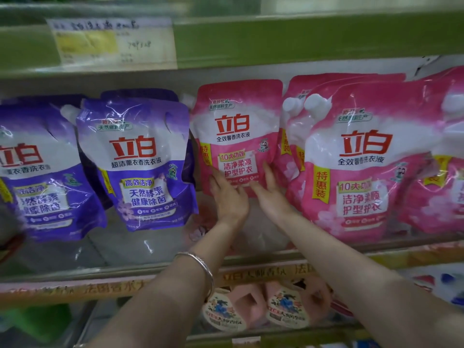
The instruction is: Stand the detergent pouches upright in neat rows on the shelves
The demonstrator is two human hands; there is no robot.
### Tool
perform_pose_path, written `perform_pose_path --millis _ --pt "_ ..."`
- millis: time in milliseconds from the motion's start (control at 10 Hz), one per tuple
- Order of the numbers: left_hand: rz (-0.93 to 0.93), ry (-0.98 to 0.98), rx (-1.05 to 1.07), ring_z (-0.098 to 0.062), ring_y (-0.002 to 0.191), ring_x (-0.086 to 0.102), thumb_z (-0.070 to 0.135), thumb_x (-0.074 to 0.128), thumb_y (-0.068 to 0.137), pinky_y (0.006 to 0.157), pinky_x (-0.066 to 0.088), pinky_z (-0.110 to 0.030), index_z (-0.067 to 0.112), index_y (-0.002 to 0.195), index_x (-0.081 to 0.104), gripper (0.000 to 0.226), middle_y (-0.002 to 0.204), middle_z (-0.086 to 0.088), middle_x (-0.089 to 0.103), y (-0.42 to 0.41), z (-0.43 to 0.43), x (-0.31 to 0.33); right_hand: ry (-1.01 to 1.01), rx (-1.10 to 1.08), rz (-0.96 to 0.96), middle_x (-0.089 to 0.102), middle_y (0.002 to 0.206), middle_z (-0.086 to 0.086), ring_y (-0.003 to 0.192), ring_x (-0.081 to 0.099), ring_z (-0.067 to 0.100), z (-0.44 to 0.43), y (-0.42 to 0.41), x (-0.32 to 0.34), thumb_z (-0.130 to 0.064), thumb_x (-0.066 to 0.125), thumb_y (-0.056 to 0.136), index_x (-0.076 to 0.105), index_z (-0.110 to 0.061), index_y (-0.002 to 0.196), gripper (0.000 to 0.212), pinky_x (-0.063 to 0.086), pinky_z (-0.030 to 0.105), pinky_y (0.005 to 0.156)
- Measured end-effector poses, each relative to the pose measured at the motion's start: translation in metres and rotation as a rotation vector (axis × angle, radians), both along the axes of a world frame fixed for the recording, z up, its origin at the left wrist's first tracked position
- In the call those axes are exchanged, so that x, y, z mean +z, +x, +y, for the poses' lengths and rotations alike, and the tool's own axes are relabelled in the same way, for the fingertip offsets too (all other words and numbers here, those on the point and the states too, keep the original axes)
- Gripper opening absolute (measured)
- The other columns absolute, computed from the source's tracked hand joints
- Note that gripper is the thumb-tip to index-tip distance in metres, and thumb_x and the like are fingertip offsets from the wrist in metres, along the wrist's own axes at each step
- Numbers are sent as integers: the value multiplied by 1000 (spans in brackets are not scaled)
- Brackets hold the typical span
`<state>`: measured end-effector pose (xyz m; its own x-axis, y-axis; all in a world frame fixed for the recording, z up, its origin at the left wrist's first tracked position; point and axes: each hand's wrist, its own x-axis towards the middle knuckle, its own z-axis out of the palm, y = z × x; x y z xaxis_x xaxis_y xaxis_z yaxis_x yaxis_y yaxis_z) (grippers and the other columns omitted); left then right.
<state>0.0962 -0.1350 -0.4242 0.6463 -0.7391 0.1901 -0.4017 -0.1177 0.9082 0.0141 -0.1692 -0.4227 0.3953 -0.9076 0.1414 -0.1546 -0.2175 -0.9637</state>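
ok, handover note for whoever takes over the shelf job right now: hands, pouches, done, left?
Hands: the left hand and the right hand are both open, fingers flat against the lower front of the middle pink pouch.
Pouches: the purple pouches stand at the left front, leaning slightly. The pink pouches stand at the right front, with more behind them. The middle pink pouch sits further back, roughly upright, with bare shelf in front of it.
Done: the left and right rows are standing.
Left: steady the middle pouch, then probably fill the gap in front of it.
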Motion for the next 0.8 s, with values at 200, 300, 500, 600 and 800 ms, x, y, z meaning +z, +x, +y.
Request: perform_pose_path --millis 200,300,500,600,800 --pt "-163 102 -86 -25 144 18 20 44 94 118 21 -41 17 150 12 65 156 -9 16 -8 27 31 27 -24 63 23 156 -4 139 33 24 23 1 33 -36 46 94 14 -38 147 62 27 37 114" --pt "-258 71 -103 -25 141 26 18 44 94 116 24 -36 12 149 19 60 153 -10 27 -10 46 56 34 -13 40 36 149 0 135 37 19 35 -3 57 -26 44 97 19 -28 148 56 26 17 100" --pt "-334 -95 -164 -19 136 38 11 50 92 108 27 -22 10 146 27 59 149 -6 39 -7 89 133 -99 -68 71 48 139 3 119 53 19 66 -6 130 -21 44 97 17 -28 149 59 36 16 85" --pt "-367 -151 -185 -24 127 47 10 54 91 93 32 -16 7 137 41 48 137 -9 52 -4 115 164 -134 -80 186 46 142 7 126 47 26 89 -8 166 -27 41 98 28 -21 144 48 31 20 79" --pt "-328 -66 -308 -22 104 64 20 53 92 84 48 -30 15 115 64 26 113 -6 68 7 165 196 -254 -82 355 69 108 12 105 62 28 127 -13 198 -21 51 91 66 -12 103 20 45 28 80"
